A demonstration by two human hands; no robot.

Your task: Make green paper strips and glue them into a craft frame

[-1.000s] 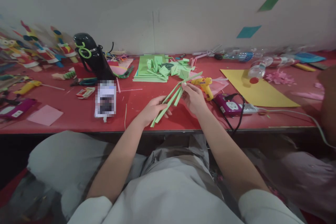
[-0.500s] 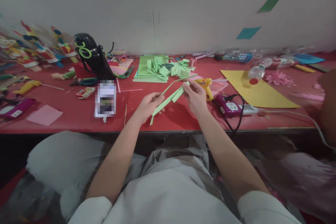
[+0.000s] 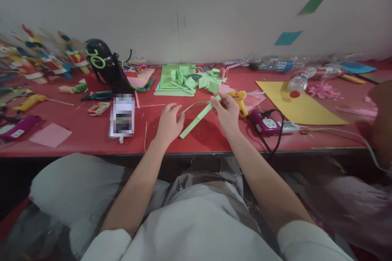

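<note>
My right hand (image 3: 227,111) pinches the upper ends of a bundle of light green paper strips (image 3: 196,117), which slants down to the left above the red table (image 3: 92,138). My left hand (image 3: 168,123) grips a single thin green strip (image 3: 193,104) that arcs from its fingers up to my right hand. A pile of green paper sheets and folded pieces (image 3: 186,79) lies behind both hands. A yellow glue gun (image 3: 240,100) rests just right of my right hand.
A phone (image 3: 123,116) lies left of my left hand, a black bottle (image 3: 105,65) behind it. A purple power strip (image 3: 269,123) with cables and a yellow sheet (image 3: 301,104) sit to the right. Plastic bottles (image 3: 298,79), colourful craft figures (image 3: 36,59) and another person's arm (image 3: 381,122) border the table.
The fanned bundle has closed into a tight stack in my right hand. My left hand slid off the bundle's lower end and pulled one thin strip out to the left.
</note>
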